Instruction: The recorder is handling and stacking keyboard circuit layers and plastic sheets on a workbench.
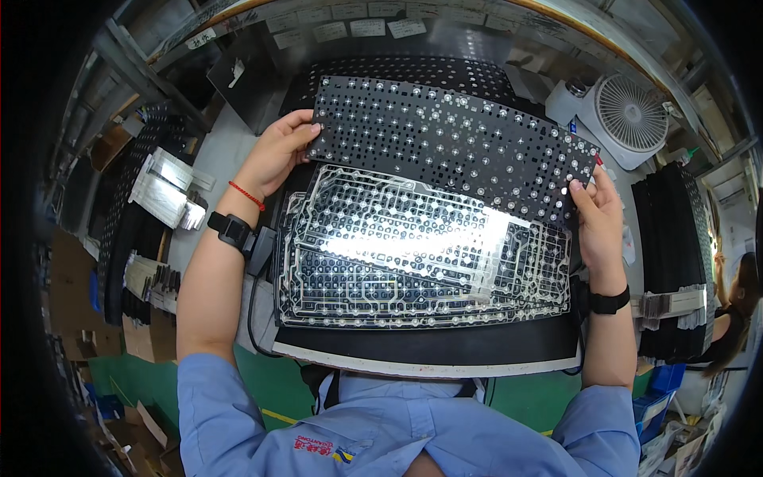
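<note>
Nearest you, below the bench edge, lie brown cardboard cartons (147,338) at lower left and blue plastic bins (653,405) at lower right, both on the green floor (286,389).

On the bench in front of you rests a black rectangular work pad with a white front edge (429,354). On it lies a clear plastic membrane sheet printed with silver circuit traces (413,254), glaring white across its middle.

Your left hand (274,155) grips the left end of a black perforated rectangular plate studded with small pale domes (453,143); the fingers are curled over its upper left corner, thumb along the edge. Your right hand (598,215) pinches the plate's right end, thumb on top and fingers behind. The plate is held tilted just above the far edge of the membrane sheet, overlapping it.

To your left stand stacks of black plates (127,222) with silvery sheets (167,187) on them; to your right, another tall stack of black plates (675,262).

Farther off, a white round desk fan (628,115) stands at the right. Along the far wall runs a row of small white rectangular paper labels (350,24).
</note>
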A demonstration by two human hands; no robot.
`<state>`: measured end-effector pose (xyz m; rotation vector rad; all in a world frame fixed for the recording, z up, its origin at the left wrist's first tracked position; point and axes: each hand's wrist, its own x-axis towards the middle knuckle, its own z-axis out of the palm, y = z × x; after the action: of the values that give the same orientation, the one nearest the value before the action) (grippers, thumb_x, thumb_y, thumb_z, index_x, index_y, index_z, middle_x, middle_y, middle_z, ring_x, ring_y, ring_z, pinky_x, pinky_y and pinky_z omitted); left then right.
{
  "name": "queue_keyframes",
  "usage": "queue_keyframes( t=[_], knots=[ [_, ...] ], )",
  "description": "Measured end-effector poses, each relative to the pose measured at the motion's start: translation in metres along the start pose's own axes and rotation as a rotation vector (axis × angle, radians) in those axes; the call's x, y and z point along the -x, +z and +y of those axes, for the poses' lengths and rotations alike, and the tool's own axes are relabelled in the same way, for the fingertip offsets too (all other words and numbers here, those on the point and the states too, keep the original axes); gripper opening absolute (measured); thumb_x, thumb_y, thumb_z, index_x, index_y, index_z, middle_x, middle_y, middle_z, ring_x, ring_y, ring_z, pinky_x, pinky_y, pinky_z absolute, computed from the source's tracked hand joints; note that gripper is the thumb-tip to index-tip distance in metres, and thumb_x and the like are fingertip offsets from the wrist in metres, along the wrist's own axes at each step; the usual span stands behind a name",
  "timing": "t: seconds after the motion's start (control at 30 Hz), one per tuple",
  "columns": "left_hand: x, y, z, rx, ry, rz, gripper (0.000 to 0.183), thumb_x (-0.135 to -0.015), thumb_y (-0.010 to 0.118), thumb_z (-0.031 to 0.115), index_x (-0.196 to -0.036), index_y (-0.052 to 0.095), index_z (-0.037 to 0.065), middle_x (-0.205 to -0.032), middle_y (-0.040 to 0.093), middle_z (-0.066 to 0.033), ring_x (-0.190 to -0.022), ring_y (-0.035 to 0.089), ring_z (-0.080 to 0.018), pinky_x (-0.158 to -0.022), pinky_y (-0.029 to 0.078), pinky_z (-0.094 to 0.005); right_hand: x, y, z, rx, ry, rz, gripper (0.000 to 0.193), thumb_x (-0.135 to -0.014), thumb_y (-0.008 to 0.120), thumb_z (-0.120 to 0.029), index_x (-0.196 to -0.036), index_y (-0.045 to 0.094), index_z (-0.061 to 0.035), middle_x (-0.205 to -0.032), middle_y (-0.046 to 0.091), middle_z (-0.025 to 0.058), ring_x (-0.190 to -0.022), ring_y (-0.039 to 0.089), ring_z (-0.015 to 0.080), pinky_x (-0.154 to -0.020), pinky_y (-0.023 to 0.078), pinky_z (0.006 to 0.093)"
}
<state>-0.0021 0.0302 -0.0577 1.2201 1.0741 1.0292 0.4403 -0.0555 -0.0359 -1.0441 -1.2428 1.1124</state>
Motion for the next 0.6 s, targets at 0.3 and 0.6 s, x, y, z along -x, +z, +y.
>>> queue_keyframes(
  t=[0.3,0.6],
  knots=[
    [-0.005,-0.005,-0.003,0.121,0.053,0.067,0.03,-0.096,0.051,0.016,-0.124,0.048,0.005,-0.09,0.058,0.0023,-0.061,0.048,-0.0016,-0.05,0.039,-0.0136,-0.002,-0.014,0.008,0.148,-0.1,0.127,0.035,-0.09,0.059,-0.005,-0.122,0.048,0.0028,-0.091,0.066,0.0055,-0.078,0.061,0.007,-0.07,0.047,0.0199],
    [-0.009,-0.009,-0.004,0.319,0.09,0.324,0.029,-0.097,0.05,0.016,-0.121,0.051,0.0,-0.113,0.062,-0.0095,-0.093,0.061,-0.0128,-0.076,0.052,-0.0205,-0.003,-0.003,0.002,0.176,0.015,0.17,0.029,-0.089,0.062,-0.008,-0.116,0.055,0.0013,-0.087,0.06,0.001,-0.078,0.057,0.0075,-0.071,0.045,0.0199]
  ],
)
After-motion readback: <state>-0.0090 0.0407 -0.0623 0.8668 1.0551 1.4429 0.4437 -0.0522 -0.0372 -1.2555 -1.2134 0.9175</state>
